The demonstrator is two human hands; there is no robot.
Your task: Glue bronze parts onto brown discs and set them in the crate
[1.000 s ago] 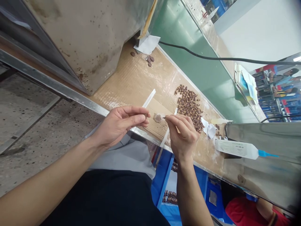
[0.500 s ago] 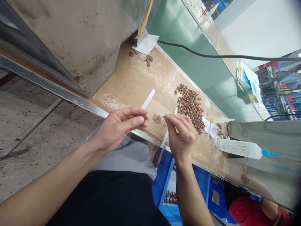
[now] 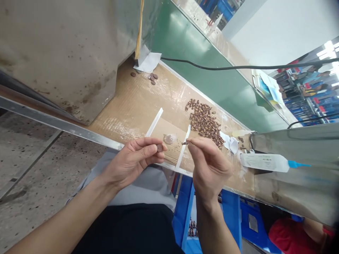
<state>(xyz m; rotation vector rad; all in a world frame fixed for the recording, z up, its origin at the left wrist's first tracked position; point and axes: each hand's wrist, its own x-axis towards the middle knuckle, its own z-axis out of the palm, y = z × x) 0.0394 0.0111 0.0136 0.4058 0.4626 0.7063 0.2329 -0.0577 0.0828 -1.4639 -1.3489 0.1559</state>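
Observation:
My left hand [image 3: 135, 159] pinches a small brown disc [image 3: 159, 147] between thumb and forefinger, just above the near edge of the cardboard-covered bench [image 3: 137, 102]. My right hand [image 3: 209, 165] is closed on a tiny brown part [image 3: 185, 143], its tip pointing left toward the disc, a short gap apart. Behind the two hands a small clear dab or cap [image 3: 168, 138] lies on the cardboard between two white strips [image 3: 154, 122]. A heap of small brown parts [image 3: 203, 121] lies beyond my right hand.
A white glue bottle with a blue nozzle [image 3: 267, 162] lies at the right beside crumpled white paper [image 3: 230, 143]. A stained metal housing [image 3: 66, 53] fills the upper left. A few brown discs [image 3: 152, 77] lie far back. A green belt [image 3: 212, 81] with a black cable runs behind. Blue bins [image 3: 190, 215] sit below.
Both hands have drawn back toward me off the cardboard; the left now shows the brown disc at its fingertips. The view has shifted, so the bench sits lower and more to the left.

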